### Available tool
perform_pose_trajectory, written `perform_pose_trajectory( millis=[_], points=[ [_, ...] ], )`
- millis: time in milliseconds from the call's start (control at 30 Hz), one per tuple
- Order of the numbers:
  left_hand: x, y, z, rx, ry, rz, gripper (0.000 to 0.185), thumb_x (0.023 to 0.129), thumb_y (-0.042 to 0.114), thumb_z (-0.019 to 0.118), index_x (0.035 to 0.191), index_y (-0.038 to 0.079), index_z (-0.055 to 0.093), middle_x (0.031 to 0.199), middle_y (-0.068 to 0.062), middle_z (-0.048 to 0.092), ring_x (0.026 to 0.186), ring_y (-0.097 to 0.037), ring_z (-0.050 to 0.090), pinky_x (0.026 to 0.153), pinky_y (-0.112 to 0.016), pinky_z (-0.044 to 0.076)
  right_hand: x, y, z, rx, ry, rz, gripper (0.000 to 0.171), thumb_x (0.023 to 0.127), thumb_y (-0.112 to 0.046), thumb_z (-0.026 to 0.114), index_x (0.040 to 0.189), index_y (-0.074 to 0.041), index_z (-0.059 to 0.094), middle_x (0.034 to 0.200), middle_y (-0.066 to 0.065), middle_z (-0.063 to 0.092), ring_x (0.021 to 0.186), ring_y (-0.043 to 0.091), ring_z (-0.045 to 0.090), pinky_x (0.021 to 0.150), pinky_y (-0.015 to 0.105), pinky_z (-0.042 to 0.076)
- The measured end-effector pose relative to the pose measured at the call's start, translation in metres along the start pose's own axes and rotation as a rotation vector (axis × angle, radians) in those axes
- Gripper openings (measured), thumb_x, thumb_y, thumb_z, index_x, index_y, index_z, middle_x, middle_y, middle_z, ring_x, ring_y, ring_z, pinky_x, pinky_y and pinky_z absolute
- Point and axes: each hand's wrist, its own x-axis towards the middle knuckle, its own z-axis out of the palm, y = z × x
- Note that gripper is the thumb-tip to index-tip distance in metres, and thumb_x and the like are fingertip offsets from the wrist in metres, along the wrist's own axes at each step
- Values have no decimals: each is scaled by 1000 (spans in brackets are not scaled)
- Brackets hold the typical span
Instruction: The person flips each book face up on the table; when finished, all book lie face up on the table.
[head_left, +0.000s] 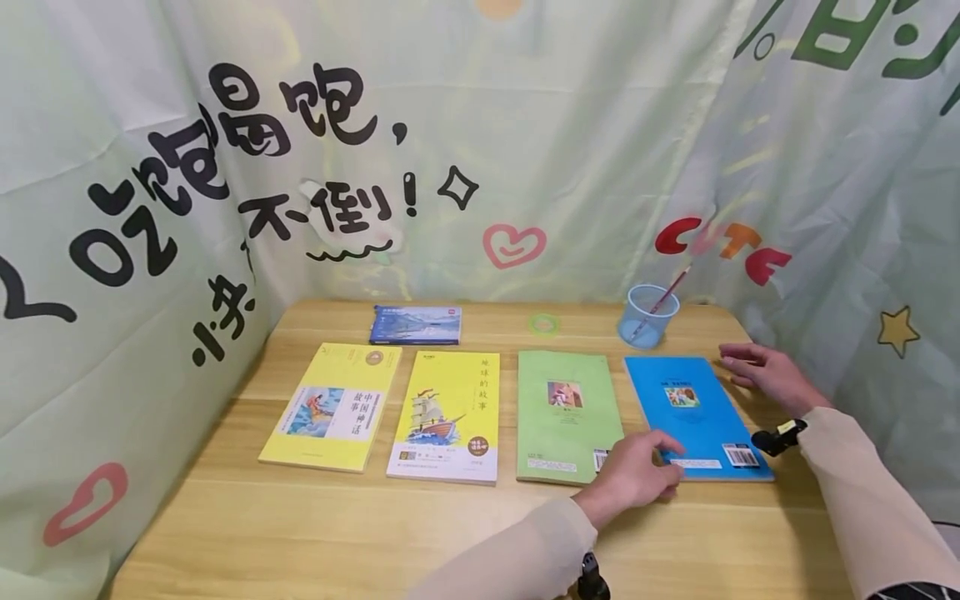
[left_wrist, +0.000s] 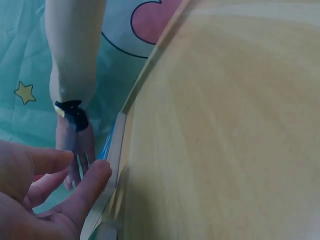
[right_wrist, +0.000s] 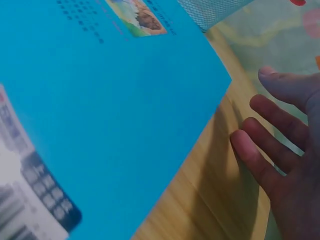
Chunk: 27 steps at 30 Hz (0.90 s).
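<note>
Spanning the whole lower view, a pale wooden worktop (head_left: 315,533) sits against printed green curtains (head_left: 585,125). Four books lie face up in a row along it: a yellow book (head_left: 333,407) at far left, a ship-cover book (head_left: 447,417) beside it, a green book (head_left: 566,415), then a blue book (head_left: 693,412) at far right. None overlaps its neighbour. A smaller dark-blue book (head_left: 416,325) lies apart behind the row.

Left hand (head_left: 637,475) reaches across to the near left corner of the blue book; fingers loosely curved, fingertips touching the near edge. Wrist view shows the thumb against the page edge, but whether it pinches I cannot tell. Right hand (head_left: 761,371) rests flat on the worktop just beside the blue book's far right corner, fingers straight and spread, holding nothing.

Judgement: row looks laid out already; blue book is flat, not lifted; handling of it seems barely begun.

Clear cup (head_left: 648,317) with a pencil (head_left: 660,302) stands behind the blue book. Green tape ring (head_left: 545,323) lies nearby.
</note>
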Motion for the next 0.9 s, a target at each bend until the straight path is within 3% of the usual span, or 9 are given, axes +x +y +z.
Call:
perform_pose_trajectory(
  millis=[67,133,267,333,433,700,767,833,900],
  points=[
    [0,-1,4,47,-6,14,17,101,14,79,115,24,79,74,7,65,58,-8,64,66,-17,52,1,-1,3,-18,-21,-12,70,116,-40,51,165,7,33,164,36,40,104,-18,57,91,11,60],
    [1,-2,6,100,-10,31,18,100,16,80,116,24,81,81,10,65,63,-5,62,76,-16,53,2,-4,4,-47,-47,-24,68,117,-38,50,164,8,33,164,38,38,108,-10,58,91,12,60],
    [3,-6,9,190,-20,63,21,99,20,82,119,24,83,116,16,71,100,1,66,99,-18,55,2,-8,6,-121,-93,-46,62,118,-33,48,161,10,37,161,40,41,120,24,65,87,17,60],
    [3,-8,10,205,-19,73,22,99,22,82,121,24,84,130,16,71,119,1,64,106,-20,55,3,-9,7,-141,-111,-48,61,118,-32,47,161,11,37,161,41,41,125,39,62,86,19,60],
    [3,-10,10,217,-9,75,24,99,23,81,123,23,83,139,16,69,133,-3,61,112,-21,53,4,-11,9,-143,-126,-41,62,119,-33,46,161,11,37,162,42,38,130,51,56,88,20,59],
    [2,-12,9,200,-2,65,25,99,23,81,124,23,83,140,17,69,135,-4,61,114,-22,53,4,-15,13,-133,-101,-31,59,120,-30,43,163,10,35,164,42,35,128,51,54,87,20,56],
    [2,-12,8,179,0,54,26,98,21,81,124,23,83,139,18,69,133,-4,61,113,-22,53,4,-17,14,-132,-85,-33,60,120,-32,42,165,7,35,166,41,33,132,54,51,92,25,57],
    [1,-12,7,161,2,46,27,97,20,82,124,23,83,138,18,69,131,-3,61,112,-22,53,4,-19,15,-124,-69,-36,61,119,-34,43,166,5,35,167,40,32,139,58,48,101,38,62],
    [1,-12,7,145,1,37,29,95,17,82,124,22,83,136,18,69,130,-2,61,112,-22,53,4,-18,14,-85,-63,-28,63,119,-37,44,167,3,34,169,38,32,133,41,60,102,36,62]
  ],
)
